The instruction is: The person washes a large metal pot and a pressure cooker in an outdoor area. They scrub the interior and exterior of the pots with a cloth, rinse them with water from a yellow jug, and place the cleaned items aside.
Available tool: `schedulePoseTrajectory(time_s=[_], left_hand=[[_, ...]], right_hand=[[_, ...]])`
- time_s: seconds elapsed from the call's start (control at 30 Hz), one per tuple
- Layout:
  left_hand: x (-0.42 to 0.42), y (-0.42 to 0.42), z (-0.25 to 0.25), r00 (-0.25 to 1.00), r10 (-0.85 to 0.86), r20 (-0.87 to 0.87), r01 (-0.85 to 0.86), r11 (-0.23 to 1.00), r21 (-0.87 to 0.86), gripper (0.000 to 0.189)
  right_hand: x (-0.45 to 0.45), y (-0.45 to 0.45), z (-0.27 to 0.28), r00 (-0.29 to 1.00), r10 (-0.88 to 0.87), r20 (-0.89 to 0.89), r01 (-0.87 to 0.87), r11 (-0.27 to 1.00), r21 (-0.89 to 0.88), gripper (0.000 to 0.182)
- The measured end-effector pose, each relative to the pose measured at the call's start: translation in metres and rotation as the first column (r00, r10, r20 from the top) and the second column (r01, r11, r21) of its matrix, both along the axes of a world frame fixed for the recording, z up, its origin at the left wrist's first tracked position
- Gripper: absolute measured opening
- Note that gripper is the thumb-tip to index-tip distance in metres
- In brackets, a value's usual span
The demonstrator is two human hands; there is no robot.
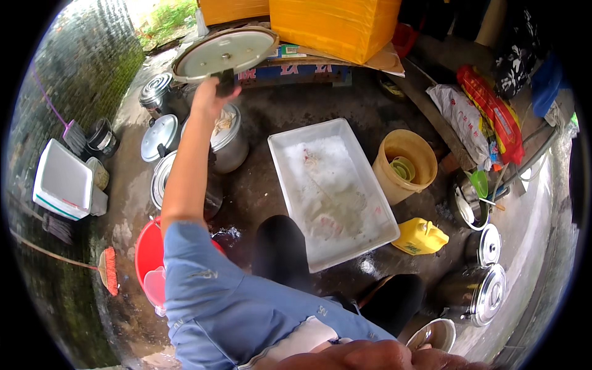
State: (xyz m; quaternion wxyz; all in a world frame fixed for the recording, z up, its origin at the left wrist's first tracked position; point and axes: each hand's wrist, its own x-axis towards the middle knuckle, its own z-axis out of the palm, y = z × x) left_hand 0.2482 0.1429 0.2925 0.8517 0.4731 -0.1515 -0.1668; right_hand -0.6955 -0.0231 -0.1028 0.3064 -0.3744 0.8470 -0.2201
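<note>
My left hand [213, 98] grips the black handle [225, 83] of a round metal pressure-cooker lid [226, 53]. The lid is raised and tilted, and its underside with a central nut faces me. Just below the hand stands a metal pot [231, 150], partly covered by my forearm; something pale and tan shows at its top. In front of my knees sits a white plastic tray [287, 185] with cloudy water, white foam or ice and some reddish bits in it; I cannot tell which. My right hand is out of view.
Several lidded pots [159, 134] stand at left, near a red basin [148, 249]. A beige bucket [386, 185] and yellow jug [418, 236] flank the tray's right side. Yellow-wrapped boxes [333, 27] rest on a low platform behind. More metal pots [490, 296] line the right wall. The floor looks wet.
</note>
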Motion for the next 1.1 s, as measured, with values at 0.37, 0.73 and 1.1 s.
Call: schedulePoseTrajectory(time_s=[0.37,0.73,1.1], left_hand=[[-0.268,0.049,0.002,0.808,-0.586,-0.050,0.588,0.802,0.106,0.051],[-0.495,-0.059,0.000,-0.380,-0.828,-0.413,0.913,-0.406,-0.025,0.048],[-0.736,-0.134,-0.124,-0.553,-0.115,-0.825,0.662,-0.662,-0.351,0.041]], right_hand=[[0.088,-0.071,0.095,0.777,0.218,0.591,0.186,0.817,-0.546,0.024],[0.037,-0.024,0.213,0.170,0.767,0.619,0.538,0.454,-0.710,0.038],[-0.195,0.235,0.123,0.444,0.540,0.715,0.830,0.052,-0.555,0.046]])
